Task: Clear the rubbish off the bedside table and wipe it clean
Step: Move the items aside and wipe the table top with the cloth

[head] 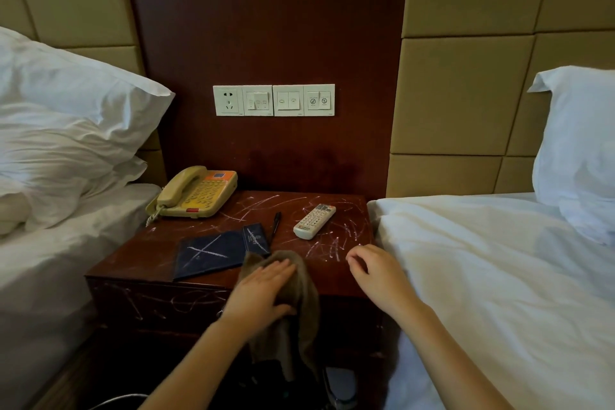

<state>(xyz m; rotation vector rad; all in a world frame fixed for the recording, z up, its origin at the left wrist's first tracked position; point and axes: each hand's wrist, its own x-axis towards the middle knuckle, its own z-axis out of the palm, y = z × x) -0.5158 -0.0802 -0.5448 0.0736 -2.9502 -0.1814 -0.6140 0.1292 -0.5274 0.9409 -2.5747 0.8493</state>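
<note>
Nearest, the left hand point(263, 289) lies flat-fingered on the brown cloth point(307, 296), which droops over the front edge of the bedside table point(332, 281); the right hand point(376, 271) hovers loosely curled, holding nothing. Soft, limp and light, the cloth probably wipes best bunched under the palm. Beyond, white scribbles point(327, 248) cross the dark top.
</note>
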